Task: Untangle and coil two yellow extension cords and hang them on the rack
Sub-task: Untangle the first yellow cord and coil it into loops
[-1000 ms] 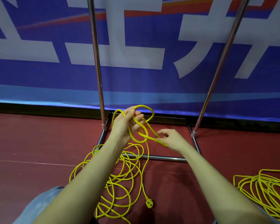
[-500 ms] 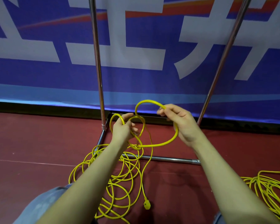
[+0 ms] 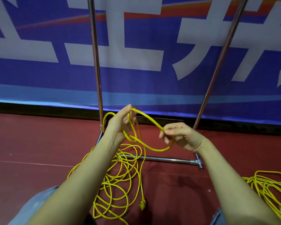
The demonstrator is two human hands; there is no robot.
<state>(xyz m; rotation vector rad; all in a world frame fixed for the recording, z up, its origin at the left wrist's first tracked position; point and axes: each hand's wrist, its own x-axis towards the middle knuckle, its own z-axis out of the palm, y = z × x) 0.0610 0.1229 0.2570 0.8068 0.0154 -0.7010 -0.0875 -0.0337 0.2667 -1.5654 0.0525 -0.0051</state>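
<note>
My left hand (image 3: pixel 121 123) holds a few small loops of a yellow extension cord (image 3: pixel 118 179) in its palm, raised in front of the rack. My right hand (image 3: pixel 181 135) pinches a further loop of the same cord between thumb and fingers, to the right and slightly lower. The rest of this cord lies in loose tangled loops on the red floor below my left arm, and its plug (image 3: pixel 142 205) hangs near the floor. A second yellow cord (image 3: pixel 269 190) lies heaped on the floor at the lower right. The chrome rack (image 3: pixel 161 159) stands just behind my hands.
The rack's two upright poles (image 3: pixel 95 54) rise out of view; its base bars rest on the red floor (image 3: pixel 31 143). A blue banner with large white characters (image 3: pixel 136 46) covers the wall behind. My knees in blue denim (image 3: pixel 32 207) show at the bottom edge.
My right hand has come down and left with its loop toward my left hand. My left hand has opened slightly and lifted, with its loops across the palm.
</note>
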